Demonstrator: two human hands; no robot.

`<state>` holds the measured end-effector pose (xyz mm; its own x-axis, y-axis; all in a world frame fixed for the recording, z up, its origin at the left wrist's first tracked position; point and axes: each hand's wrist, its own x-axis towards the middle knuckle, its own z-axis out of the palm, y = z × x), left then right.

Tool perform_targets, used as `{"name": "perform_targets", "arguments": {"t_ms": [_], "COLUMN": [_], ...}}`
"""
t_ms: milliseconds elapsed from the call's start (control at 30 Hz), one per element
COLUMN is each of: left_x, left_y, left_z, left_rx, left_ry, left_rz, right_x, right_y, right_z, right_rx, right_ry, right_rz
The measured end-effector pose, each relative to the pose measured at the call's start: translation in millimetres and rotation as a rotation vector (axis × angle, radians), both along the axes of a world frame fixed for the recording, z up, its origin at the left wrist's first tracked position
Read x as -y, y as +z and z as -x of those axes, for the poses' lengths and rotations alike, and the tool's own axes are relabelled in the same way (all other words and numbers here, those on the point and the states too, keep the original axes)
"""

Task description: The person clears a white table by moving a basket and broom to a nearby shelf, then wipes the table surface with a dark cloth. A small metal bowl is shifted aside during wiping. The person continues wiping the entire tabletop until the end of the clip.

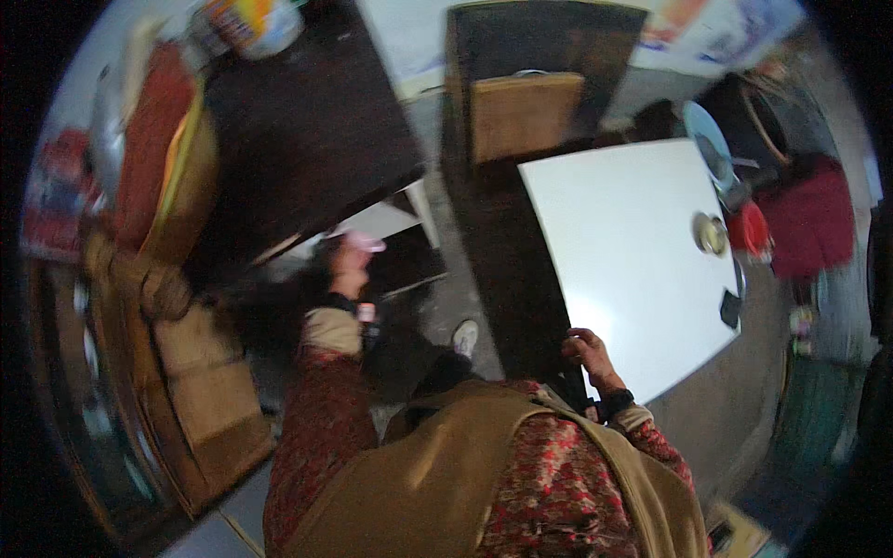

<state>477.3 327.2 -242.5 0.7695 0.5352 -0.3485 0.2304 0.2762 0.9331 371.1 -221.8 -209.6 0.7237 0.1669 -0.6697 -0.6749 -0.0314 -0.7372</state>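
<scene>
My left hand (349, 270) reaches forward beside the front edge of a dark wooden table (307, 132). A small pink object (365, 241) is in its fingers, too blurred to name. Below that edge, a pale flat sheet or panel (380, 222) shows. My right hand (591, 354) is at the near left edge of a large white board (635, 244), its fingers curled. Whether they grip the edge or only rest there is unclear. On the board's right side stand a small round jar or cup (710, 234) and a dark, flat object (730, 308).
A wooden box (527, 115) stands beyond the board. To the right are a light blue basin (708, 145), a red container (748, 229) and maroon cloth (806, 216). Cardboard boxes (202, 370) are at the left. A shoe (465, 337) shows on the floor (457, 279).
</scene>
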Motion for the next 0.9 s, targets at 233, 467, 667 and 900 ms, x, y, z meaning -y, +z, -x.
{"name": "perform_targets", "arguments": {"t_ms": [233, 467, 667, 900], "left_x": [-139.3, -148.5, -100.6, 72.9], "left_y": [-76.3, -93.5, -103.3, -140.2], "left_z": [-78.6, -33.3, -35.1, -27.2], "left_rx": [-0.177, -0.497, -0.423, -0.32], "left_ry": [-0.003, 0.119, 0.048, -0.204], "left_rz": [-0.131, -0.765, -1.317, -0.204], "right_x": [22.1, 16.1, 40.0, 85.3], "right_y": [-100.2, -133.8, -133.0, -159.7], "right_z": [62.5, 99.9, 166.7, 265.4], "right_rx": [-0.143, -0.022, -0.027, -0.062], "right_ry": [-0.036, 0.103, -0.08, -0.189], "right_rz": [0.453, 0.628, 0.562, 0.574]}}
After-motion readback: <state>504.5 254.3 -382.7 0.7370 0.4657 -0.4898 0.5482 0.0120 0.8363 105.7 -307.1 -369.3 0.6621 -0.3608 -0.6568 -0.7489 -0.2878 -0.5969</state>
